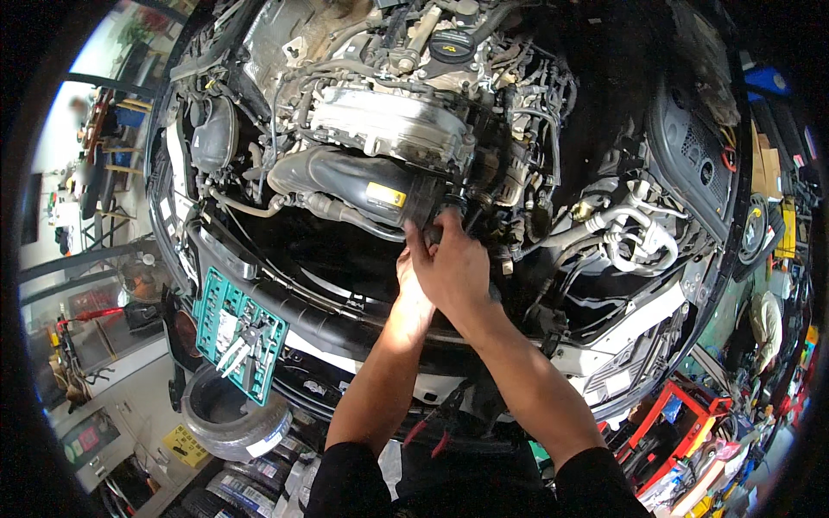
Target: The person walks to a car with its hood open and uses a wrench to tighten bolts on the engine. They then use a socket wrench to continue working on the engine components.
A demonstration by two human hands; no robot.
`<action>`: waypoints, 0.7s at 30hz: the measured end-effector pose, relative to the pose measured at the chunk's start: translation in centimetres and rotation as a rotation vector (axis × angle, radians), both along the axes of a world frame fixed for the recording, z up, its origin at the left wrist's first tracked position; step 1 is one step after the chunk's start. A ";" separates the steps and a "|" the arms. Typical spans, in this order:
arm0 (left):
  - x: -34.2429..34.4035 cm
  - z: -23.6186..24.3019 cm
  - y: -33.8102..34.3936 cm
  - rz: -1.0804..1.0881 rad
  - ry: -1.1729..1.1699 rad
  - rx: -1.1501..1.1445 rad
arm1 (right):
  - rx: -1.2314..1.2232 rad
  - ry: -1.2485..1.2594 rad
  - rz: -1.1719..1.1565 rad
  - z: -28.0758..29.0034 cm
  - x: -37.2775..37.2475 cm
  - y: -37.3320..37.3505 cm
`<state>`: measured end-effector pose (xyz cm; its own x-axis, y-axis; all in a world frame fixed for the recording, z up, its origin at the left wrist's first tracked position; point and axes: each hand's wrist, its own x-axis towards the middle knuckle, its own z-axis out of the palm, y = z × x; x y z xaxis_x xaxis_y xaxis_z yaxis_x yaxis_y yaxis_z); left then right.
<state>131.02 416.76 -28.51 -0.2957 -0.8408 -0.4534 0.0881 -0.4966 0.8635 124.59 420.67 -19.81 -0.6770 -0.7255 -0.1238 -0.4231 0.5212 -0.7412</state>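
Observation:
Both hands work at the right end of a black plastic intake duct (345, 181) with a yellow label, low at the engine's front. My right hand (453, 268) has its fingers bent around the dark coupling (425, 204) there; what exactly they grip is hidden. My left hand (413, 281) is just left of and behind it, largely covered, its visible fingers curled toward the same spot on something I cannot make out. The silver engine cover (384, 121) sits above the duct.
A teal tool case (259, 380) with pliers rests on the bumper at left. Below are stacked tires (203, 423) and red-handled tools (439, 440). A red tool cart (672, 399) stands at lower right, a reservoir (213, 138) at the bay's left, a metal pipe loop (656, 250) at right.

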 end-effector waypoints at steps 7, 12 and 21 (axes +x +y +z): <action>-0.4 0.8 -0.7 0.145 0.152 0.450 | -0.255 -0.427 -0.263 -2.1 -2.2 1.9; 0.1 -0.5 -1.2 0.087 0.068 0.469 | -0.349 -0.651 -0.362 -3.0 -2.1 2.5; 0.0 -0.8 -1.4 0.032 0.002 0.409 | -0.435 -0.836 -0.341 -3.8 -3.2 3.5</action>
<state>131.05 415.34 -29.28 -0.2734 -0.6003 -0.7516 0.1106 -0.7958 0.5954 121.37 424.18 -23.58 -0.6741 -0.6040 -0.4252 0.4427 0.1305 -0.8871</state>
